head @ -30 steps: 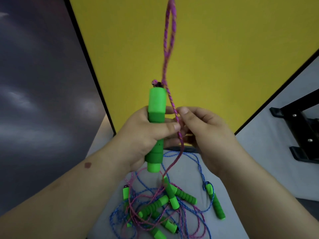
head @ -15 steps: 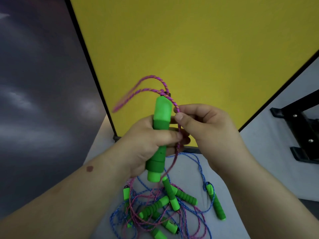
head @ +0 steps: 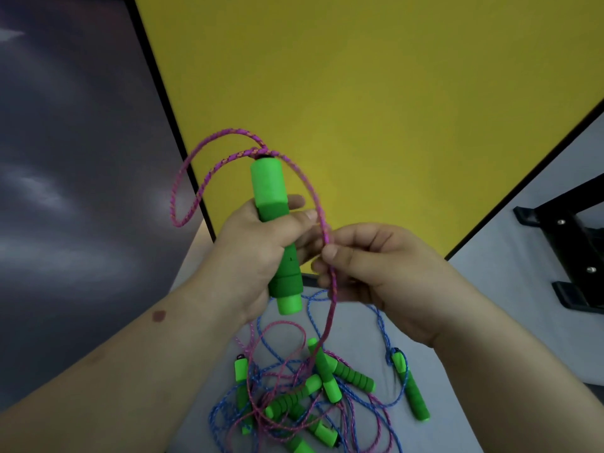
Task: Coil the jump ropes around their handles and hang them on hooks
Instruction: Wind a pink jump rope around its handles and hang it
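Observation:
My left hand (head: 258,253) grips a green foam handle (head: 269,191) upright in front of the yellow wall. A pink braided rope (head: 189,178) leaves the handle's top, loops out to the left and comes down on the right. My right hand (head: 376,266) pinches that rope between thumb and forefinger just right of the handle. Below the pinch the rope hangs down into the pile. No hooks are in view.
A tangle of pink and blue ropes (head: 294,393) with several green handles (head: 411,387) lies on the grey surface (head: 457,429) below my hands. A black metal stand (head: 568,256) is at the right. A dark panel (head: 65,191) fills the left.
The pink loop, which stood straight up a second ago, has swung over to the left and widened. My right hand has moved down and slightly right along the rope.

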